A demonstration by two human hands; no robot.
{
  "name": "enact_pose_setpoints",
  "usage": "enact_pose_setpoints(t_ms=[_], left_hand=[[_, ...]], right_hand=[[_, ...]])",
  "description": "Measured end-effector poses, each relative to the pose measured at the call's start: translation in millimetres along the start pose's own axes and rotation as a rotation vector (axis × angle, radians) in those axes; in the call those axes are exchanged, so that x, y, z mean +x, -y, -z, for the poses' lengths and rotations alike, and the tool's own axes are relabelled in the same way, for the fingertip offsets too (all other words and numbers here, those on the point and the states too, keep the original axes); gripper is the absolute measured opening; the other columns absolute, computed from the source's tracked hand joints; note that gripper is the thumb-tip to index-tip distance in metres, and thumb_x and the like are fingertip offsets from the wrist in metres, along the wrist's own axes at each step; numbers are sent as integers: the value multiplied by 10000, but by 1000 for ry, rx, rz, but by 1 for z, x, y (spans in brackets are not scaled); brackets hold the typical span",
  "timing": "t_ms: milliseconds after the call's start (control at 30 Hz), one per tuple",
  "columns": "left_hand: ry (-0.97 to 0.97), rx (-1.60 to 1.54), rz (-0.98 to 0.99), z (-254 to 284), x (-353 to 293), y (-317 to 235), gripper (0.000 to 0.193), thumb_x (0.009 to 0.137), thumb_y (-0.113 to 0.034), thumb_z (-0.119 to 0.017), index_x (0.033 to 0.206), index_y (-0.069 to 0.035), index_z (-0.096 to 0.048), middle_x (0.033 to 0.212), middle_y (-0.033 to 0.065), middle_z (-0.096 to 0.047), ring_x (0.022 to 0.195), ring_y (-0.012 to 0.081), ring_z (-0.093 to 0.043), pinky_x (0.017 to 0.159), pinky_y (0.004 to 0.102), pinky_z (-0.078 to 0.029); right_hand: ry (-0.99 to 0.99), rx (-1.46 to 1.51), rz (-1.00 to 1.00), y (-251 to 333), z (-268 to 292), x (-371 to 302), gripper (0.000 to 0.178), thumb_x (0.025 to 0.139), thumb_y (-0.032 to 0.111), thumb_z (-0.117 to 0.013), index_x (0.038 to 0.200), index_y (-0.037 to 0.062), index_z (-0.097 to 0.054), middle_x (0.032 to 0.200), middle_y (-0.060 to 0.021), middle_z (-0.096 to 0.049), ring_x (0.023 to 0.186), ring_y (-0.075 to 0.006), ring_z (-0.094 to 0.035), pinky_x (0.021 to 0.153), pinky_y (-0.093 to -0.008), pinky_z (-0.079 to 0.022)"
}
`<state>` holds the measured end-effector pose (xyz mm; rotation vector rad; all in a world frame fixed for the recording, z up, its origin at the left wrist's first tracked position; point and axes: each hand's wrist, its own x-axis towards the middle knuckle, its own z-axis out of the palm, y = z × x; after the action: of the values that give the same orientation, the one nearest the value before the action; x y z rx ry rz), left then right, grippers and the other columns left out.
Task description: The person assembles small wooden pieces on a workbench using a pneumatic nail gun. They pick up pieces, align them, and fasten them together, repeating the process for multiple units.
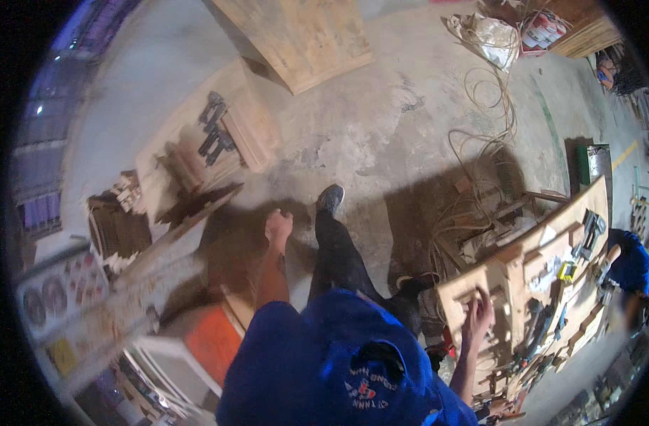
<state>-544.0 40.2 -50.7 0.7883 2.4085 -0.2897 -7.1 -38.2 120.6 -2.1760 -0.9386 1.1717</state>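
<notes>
My left hand [279,226] hangs over the floor in front of me, its fingers curled in a loose fist with nothing visible in them. Out to the right, my right hand [480,314] is at the near edge of a wooden workbench [452,292], fingers apart and holding nothing that I can see. Whether it touches the bench is unclear. On that bench lie wooden pieces, a yellow tool [567,270] and a dark power tool [591,233].
Dark power tools [216,135] rest on wooden parts ahead left. A large wooden panel piece [299,42] stands farther ahead. Coiled hoses [491,128] trail across the concrete floor toward the bench. An orange panel [212,344] is at my left. Another person [631,263] in blue bends beyond the bench.
</notes>
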Motion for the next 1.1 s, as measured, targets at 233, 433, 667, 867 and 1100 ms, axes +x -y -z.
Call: enact_pose_setpoints(t_ms=[233,433,667,867,1100], left_hand=[[-202,-346,37,-1,343,4,818,870,-511,-734,1441,31,-511,1421,311,-552,1321,450,-543,1075,522,-477],[-181,-201,226,-25,415,0,897,787,-550,-797,1381,73,-543,1329,315,-626,1128,409,-674,989,514,-529],[472,-1286,-106,41,291,-27,480,977,-317,-695,1286,38,-598,1133,140,-654,1008,231,-639,881,399,-546],[1040,-953,-716,72,-48,-115,731,805,-218,-880,1407,-5,-523,1176,81,-669,1136,205,-642,966,367,-554],[796,-305,-1383,-52,-458,-166,491,763,-322,-939,982,-25,-616,866,137,-703,812,253,-707,773,388,-560]], right_hand=[[335,-646,-101,57,-185,-11,338,1002,207,-599,1267,10,-672,915,-120,-738,811,-164,-698,725,-337,-572],[312,-719,-68,126,-244,44,283,901,24,-616,1165,19,-718,1007,-120,-716,901,-188,-664,877,-362,-536],[224,-464,-131,136,-208,34,387,1029,224,-603,1382,68,-620,907,-52,-656,867,-144,-637,818,-322,-531],[256,251,-8,138,-108,-4,555,1065,271,-577,1570,98,-424,1399,-130,-612,1196,-189,-634,961,-320,-515],[-338,357,129,26,103,-42,540,1081,346,-508,1523,40,-452,1334,-251,-653,1268,-332,-622,1065,-440,-477]])
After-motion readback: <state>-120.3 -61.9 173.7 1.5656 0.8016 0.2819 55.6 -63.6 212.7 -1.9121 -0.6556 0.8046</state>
